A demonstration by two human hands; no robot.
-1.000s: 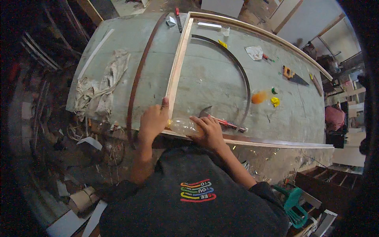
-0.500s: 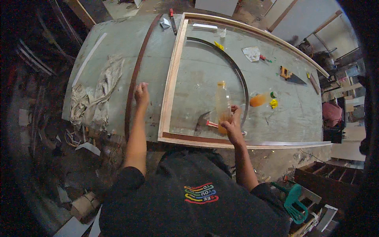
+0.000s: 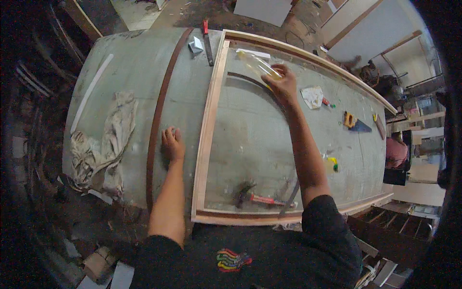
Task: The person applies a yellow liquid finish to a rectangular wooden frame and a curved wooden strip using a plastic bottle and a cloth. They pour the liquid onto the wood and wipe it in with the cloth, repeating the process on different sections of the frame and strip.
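In my right hand point(image 3: 284, 84) is a clear plastic bottle point(image 3: 259, 66) with some yellowish liquid. The hand grips it round its lower part, and it tilts with the neck pointing to the far left. It hangs over the far left part of a wooden frame point(image 3: 207, 139) lying on the green-grey table point(image 3: 250, 130). My left hand point(image 3: 172, 142) is bare, fingers loosely apart, over the table between the frame's left side and a long brown strip point(image 3: 161, 108). A curved dark strip point(image 3: 245, 77) lies inside the frame, partly hidden by my right arm.
Inside the frame lie a red-handled hammer point(image 3: 269, 199), a handsaw point(image 3: 357, 123), a white scrap point(image 3: 313, 97) and a white strip point(image 3: 253, 53). A crumpled cloth point(image 3: 113, 149) and a pale strip point(image 3: 91, 94) are on the left. A red-ended tool point(image 3: 208, 43) sits beyond the frame.
My right hand has carried the bottle away from me and tipped it from upright to slanting left. My left hand has dropped lower in view, and its fingers have loosened.
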